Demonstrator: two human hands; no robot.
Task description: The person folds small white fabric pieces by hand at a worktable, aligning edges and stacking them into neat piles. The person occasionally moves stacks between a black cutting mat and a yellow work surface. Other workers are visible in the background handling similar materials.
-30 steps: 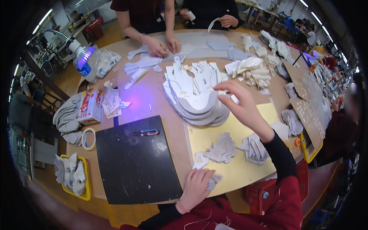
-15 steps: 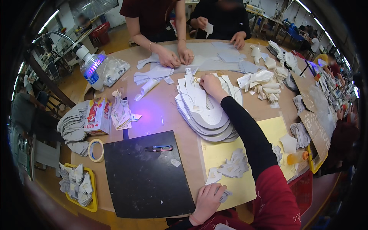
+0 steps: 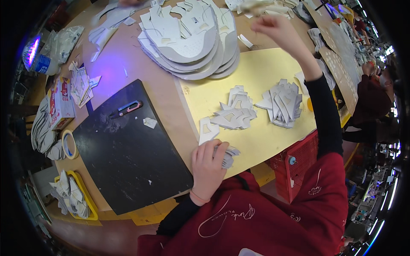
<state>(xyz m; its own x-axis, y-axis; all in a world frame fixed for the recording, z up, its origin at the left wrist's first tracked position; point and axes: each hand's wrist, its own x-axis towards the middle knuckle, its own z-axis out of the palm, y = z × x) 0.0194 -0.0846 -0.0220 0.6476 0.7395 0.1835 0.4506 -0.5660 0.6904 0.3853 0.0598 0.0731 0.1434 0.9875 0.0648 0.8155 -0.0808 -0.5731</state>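
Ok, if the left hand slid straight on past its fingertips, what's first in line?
Left hand: likely the white cut piece just ahead of the fingertips, on the yellow sheet. One view only, so can't tell whether they already touch.

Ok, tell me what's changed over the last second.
The right hand went over the large stack of white and grey pieces, then moved off to its right; blur hides whether it holds anything. The view has tipped and turned. The left hand stays at the small grey pieces, and the snips remain on the black mat.
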